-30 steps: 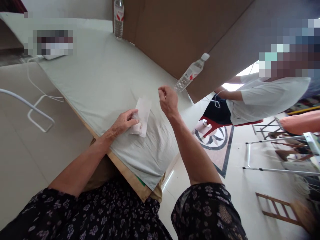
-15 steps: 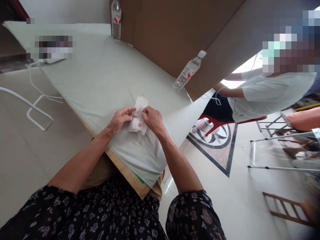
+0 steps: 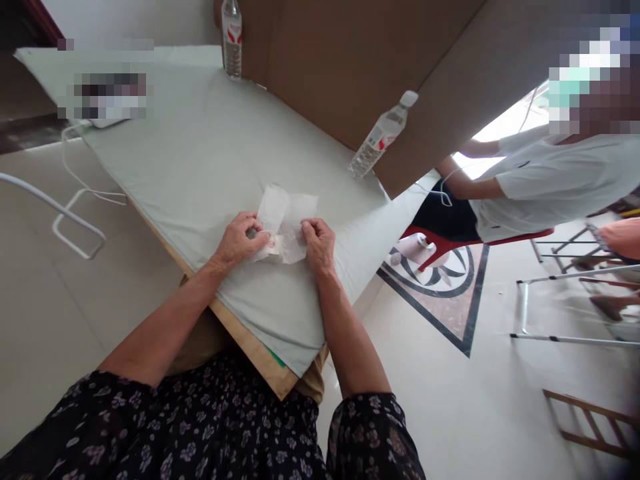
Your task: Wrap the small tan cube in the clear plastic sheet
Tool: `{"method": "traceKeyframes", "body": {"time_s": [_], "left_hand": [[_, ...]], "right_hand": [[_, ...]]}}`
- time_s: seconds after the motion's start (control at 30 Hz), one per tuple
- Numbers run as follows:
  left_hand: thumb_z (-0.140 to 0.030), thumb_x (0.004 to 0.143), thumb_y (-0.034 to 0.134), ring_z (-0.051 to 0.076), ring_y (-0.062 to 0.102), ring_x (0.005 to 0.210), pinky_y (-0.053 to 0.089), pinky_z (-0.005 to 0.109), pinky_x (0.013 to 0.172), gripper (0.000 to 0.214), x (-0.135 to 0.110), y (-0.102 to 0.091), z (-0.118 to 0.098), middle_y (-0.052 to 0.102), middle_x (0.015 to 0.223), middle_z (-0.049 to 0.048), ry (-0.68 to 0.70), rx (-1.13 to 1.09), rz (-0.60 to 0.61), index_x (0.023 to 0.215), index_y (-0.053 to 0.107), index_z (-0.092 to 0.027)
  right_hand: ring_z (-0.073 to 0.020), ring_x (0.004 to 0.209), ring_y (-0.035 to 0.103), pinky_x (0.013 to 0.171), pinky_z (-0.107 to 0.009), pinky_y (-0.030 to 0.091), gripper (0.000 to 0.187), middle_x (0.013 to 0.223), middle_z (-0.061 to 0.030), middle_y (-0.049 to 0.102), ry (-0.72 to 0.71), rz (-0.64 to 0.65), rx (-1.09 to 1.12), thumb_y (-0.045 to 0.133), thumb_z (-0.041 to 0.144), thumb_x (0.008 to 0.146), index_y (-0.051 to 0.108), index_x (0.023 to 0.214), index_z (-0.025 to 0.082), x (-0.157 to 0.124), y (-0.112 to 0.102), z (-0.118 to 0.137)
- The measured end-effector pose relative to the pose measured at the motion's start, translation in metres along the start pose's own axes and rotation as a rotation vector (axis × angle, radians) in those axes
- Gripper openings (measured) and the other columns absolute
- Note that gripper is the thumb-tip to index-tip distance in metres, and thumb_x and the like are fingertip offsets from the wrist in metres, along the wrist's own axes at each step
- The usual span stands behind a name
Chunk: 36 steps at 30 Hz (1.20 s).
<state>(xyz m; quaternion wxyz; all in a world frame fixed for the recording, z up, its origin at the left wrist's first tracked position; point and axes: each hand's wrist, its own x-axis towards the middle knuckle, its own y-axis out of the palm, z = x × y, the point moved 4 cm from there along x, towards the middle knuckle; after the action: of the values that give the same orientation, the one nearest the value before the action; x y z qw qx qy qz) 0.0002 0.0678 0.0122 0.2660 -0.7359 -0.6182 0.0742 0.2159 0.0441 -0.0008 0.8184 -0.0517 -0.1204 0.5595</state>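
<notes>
A thin white tissue (image 3: 295, 217), creased and partly unfolded, lies over the cloth-covered table (image 3: 190, 153) near its front corner. My left hand (image 3: 242, 237) pinches the tissue's left side between thumb and fingers. On the opposite edge, my right hand (image 3: 319, 241) grips it with thumb and forefinger. A small brownish mark shows on the lower folded part, beside my left thumb; I cannot make out what it is.
A large cardboard panel (image 3: 340, 73) stands at the back. One water bottle (image 3: 232, 40) is upright against it, another bottle (image 3: 383, 137) nearer. A white device (image 3: 113, 120) with a cable lies far left. A person in a white shirt (image 3: 545, 180) sits at right.
The tissue has been opened wider, its right part now spread out to the right. My right hand has moved slightly right with its edge, away from my left hand.
</notes>
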Motion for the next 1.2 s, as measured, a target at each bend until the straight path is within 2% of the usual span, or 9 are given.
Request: {"method": "traceKeyframes", "body": {"time_s": [0.13, 0.27, 0.43, 0.57, 0.67, 0.77, 0.97, 1.07, 1.2], "left_hand": [[-0.028, 0.082, 0.062, 0.025, 0.065, 0.114, 0.052, 0.042, 0.104, 0.011, 0.003, -0.011, 0.006, 0.071, 0.118, 0.0097, -0.026, 0.057, -0.141, 0.073, 0.059, -0.022], [-0.021, 0.078, 0.061, 0.032, 0.062, 0.118, 0.044, 0.055, 0.113, 0.009, 0.005, -0.021, 0.015, 0.071, 0.116, 0.0123, -0.106, 0.265, -0.296, 0.071, 0.057, -0.023], [-0.021, 0.077, 0.062, 0.043, 0.054, 0.123, 0.041, 0.066, 0.108, 0.003, 0.004, -0.022, 0.019, 0.068, 0.118, 0.0183, -0.211, 0.408, -0.288, 0.079, 0.064, -0.022], [-0.02, 0.077, 0.062, 0.041, 0.054, 0.125, 0.041, 0.063, 0.11, 0.027, 0.005, -0.022, 0.019, 0.067, 0.121, 0.0178, -0.251, 0.425, -0.276, 0.103, 0.068, -0.02], [-0.017, 0.078, 0.058, 0.035, 0.059, 0.12, 0.044, 0.057, 0.111, 0.032, 0.003, -0.029, 0.012, 0.069, 0.118, 0.0136, -0.194, 0.38, -0.345, 0.11, 0.065, -0.021], [-0.015, 0.082, 0.053, 0.031, 0.062, 0.117, 0.045, 0.051, 0.112, 0.028, -0.004, -0.035, -0.009, 0.071, 0.113, 0.0112, -0.006, 0.332, -0.383, 0.106, 0.066, -0.022], [-0.028, 0.092, 0.05, 0.031, 0.058, 0.136, 0.038, 0.051, 0.12, 0.035, -0.006, -0.02, -0.051, 0.072, 0.131, 0.0087, 0.331, 0.327, -0.002, 0.121, 0.069, -0.022], [-0.038, 0.096, 0.046, 0.032, 0.064, 0.127, 0.044, 0.047, 0.112, 0.047, 0.004, -0.016, -0.048, 0.073, 0.132, 0.0131, 0.247, 0.367, 0.135, 0.133, 0.065, -0.016], [-0.048, 0.103, 0.037, 0.024, 0.069, 0.085, 0.05, 0.035, 0.083, 0.049, 0.008, -0.029, -0.037, 0.076, 0.09, 0.0073, 0.094, 0.334, 0.213, 0.116, 0.073, -0.019]], "right_hand": [[-0.0136, 0.067, 0.057, 0.068, -0.028, 0.048, 0.022, 0.07, 0.0034, 0.061, 0.029, -0.073, 0.001, 0.059, 0.044, 0.082, 0.062, 0.087, 0.023, 0.005, -0.01, -0.006], [-0.0141, 0.065, 0.057, 0.066, -0.028, 0.047, 0.024, 0.069, 0.0041, 0.06, 0.038, -0.138, -0.003, 0.058, 0.043, 0.084, 0.06, 0.096, 0.023, 0.014, -0.015, -0.014], [-0.0148, 0.07, 0.059, 0.076, -0.031, 0.051, 0.023, 0.076, 0.0027, 0.065, -0.014, -0.239, -0.133, 0.058, 0.032, 0.082, 0.058, 0.103, 0.023, 0.022, -0.023, -0.016], [-0.0173, 0.086, 0.065, 0.088, -0.036, 0.053, 0.026, 0.102, -0.006, 0.072, -0.106, -0.326, -0.226, 0.054, 0.027, 0.082, 0.059, 0.107, 0.022, 0.012, -0.034, -0.007], [-0.0192, 0.091, 0.066, 0.085, -0.036, 0.054, 0.024, 0.11, -0.0085, 0.073, -0.194, -0.301, -0.241, 0.052, 0.034, 0.088, 0.061, 0.108, 0.024, -0.006, -0.034, 0.011], [-0.0206, 0.097, 0.069, 0.085, -0.036, 0.057, 0.026, 0.112, -0.0094, 0.074, -0.278, -0.179, -0.222, 0.054, 0.043, 0.093, 0.064, 0.109, 0.025, -0.023, -0.026, 0.031], [-0.0266, 0.117, 0.069, 0.096, -0.044, 0.059, 0.055, 0.133, -0.0145, 0.072, -0.185, 0.093, -0.244, 0.07, 0.049, 0.087, 0.062, 0.134, 0.023, -0.024, -0.012, 0.032], [-0.0235, 0.103, 0.073, 0.095, -0.043, 0.058, 0.05, 0.115, -0.0111, 0.078, -0.152, 0.168, -0.252, 0.069, 0.04, 0.086, 0.065, 0.133, 0.022, -0.026, -0.012, 0.031], [-0.0191, 0.095, 0.073, 0.095, -0.038, 0.056, 0.034, 0.103, -0.0047, 0.08, -0.239, 0.33, -0.168, 0.063, 0.038, 0.092, 0.073, 0.122, 0.026, -0.053, -0.019, 0.044]]}}
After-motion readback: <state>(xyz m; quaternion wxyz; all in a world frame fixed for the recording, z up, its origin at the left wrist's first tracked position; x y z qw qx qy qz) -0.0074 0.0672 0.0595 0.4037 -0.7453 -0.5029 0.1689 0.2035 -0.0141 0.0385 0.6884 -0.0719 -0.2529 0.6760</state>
